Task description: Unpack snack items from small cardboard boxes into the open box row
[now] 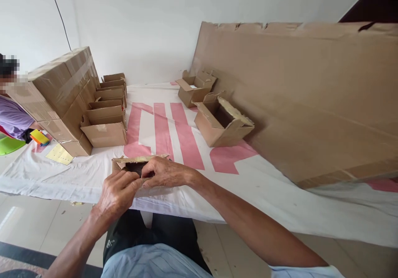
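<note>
A small cardboard box [155, 192] with its top uncovered stands at the table's near edge, right in front of me. My left hand [120, 190] is closed over its near left rim, fingers bent over the edge. My right hand [168, 172] reaches across the opening, its curled fingers and thumb pinching the near rim beside the left fingertips. A ragged, pale torn strip runs along the box's far rim. The hands hide much of the near side, and the dark inside shows only in part.
Two uncovered boxes, a nearer one [214, 126] and a farther one [194, 95], stand by a large leaning cardboard sheet [295, 100]. A row of boxes [105, 133] lines a taped carton stack [71, 83]. A person in a purple sleeve [14, 118] is at far left, near yellow sponges [40, 137].
</note>
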